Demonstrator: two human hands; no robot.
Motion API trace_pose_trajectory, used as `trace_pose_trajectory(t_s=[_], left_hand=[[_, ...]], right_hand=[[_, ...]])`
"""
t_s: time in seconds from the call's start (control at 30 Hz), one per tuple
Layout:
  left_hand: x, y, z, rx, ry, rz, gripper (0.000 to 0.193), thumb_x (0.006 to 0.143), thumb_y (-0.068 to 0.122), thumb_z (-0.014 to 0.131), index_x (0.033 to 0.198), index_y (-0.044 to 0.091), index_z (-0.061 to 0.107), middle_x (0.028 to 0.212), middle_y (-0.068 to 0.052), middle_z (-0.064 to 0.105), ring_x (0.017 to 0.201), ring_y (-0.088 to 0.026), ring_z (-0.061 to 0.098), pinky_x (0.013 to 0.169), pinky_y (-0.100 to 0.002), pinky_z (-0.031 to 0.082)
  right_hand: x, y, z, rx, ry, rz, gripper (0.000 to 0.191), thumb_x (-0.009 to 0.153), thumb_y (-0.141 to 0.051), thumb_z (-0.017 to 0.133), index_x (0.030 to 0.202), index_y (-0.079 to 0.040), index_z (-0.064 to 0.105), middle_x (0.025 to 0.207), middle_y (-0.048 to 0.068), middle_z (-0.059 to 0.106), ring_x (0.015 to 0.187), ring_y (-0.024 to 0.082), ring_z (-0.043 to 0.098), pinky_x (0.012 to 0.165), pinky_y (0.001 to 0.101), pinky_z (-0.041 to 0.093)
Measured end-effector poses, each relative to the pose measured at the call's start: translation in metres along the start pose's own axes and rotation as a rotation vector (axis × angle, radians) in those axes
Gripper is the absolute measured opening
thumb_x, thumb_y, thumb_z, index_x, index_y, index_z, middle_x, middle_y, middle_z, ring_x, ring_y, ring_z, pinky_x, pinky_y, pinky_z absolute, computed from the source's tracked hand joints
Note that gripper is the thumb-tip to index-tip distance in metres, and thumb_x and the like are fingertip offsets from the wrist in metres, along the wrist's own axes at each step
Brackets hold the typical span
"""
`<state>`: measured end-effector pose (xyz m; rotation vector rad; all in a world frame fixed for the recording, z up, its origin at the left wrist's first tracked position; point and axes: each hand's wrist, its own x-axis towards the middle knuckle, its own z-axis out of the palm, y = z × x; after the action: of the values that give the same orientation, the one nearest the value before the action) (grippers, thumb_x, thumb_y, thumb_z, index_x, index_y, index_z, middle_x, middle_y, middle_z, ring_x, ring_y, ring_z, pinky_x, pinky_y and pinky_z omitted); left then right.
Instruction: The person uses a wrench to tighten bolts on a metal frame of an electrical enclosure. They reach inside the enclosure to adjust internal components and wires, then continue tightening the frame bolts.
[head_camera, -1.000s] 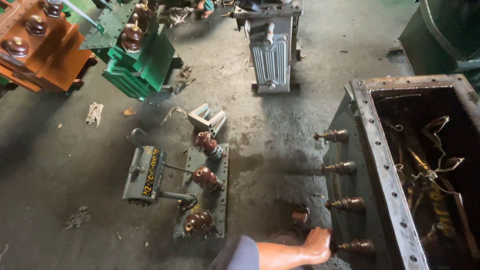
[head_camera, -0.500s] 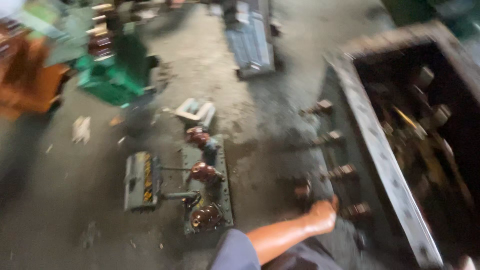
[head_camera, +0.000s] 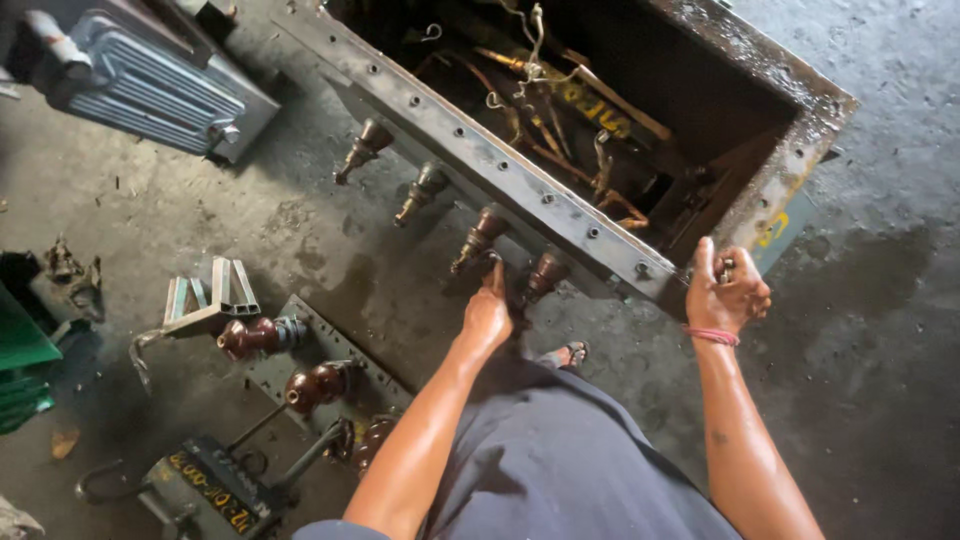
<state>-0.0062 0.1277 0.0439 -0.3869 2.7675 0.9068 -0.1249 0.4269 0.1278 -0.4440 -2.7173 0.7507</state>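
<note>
A person's left hand (head_camera: 487, 317), which a second ago hung clear, now reaches with fingers extended to a brown bushing (head_camera: 477, 238) on the open steel tank (head_camera: 560, 215) standing on the floor, while the right hand (head_camera: 727, 293) curls closed round its corner rim.

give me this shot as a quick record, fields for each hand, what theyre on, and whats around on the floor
left hand: reaching to the brown bushings on the side wall of the tank, fingertips at the third one
right hand: closed on the near corner of the rim, red band at the wrist
tank: open rusty metal box, bolt holes along the flange, wires and bars inside
floor left: cover plate lying flat with three dark red insulators
floor top left: grey finned unit
floor: stained concrete
</note>
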Motion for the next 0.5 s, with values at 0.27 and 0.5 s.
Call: trace_pose_trajectory(t_s=[0.27,0.5], left_hand=[[-0.008,0.028,-0.071,-0.253,0.167,0.034,0.064,0.07,0.001,0.067,0.134,0.001,0.062,0.093,-0.029,0.072,0.092,-0.047,0.069,0.08,-0.051,0.055],[0.045,0.11,-0.155,-0.398,0.284,0.285,0.026,0.092,0.016,0.07,0.113,0.002,0.067,0.09,-0.017,0.074,0.082,-0.033,0.074,0.074,-0.04,0.057]], right_hand=[[-0.005,-0.01,-0.003,0.07,0.013,0.023,0.046,0.097,-0.045,0.081,0.073,-0.011,0.062,0.064,0.005,0.061,0.059,0.021,0.06,0.059,0.0399,0.044],[-0.013,-0.01,-0.011,0.199,0.01,0.068,0.048,0.108,-0.049,0.068,0.082,-0.009,0.064,0.065,0.005,0.055,0.06,0.016,0.052,0.059,0.036,0.04]])
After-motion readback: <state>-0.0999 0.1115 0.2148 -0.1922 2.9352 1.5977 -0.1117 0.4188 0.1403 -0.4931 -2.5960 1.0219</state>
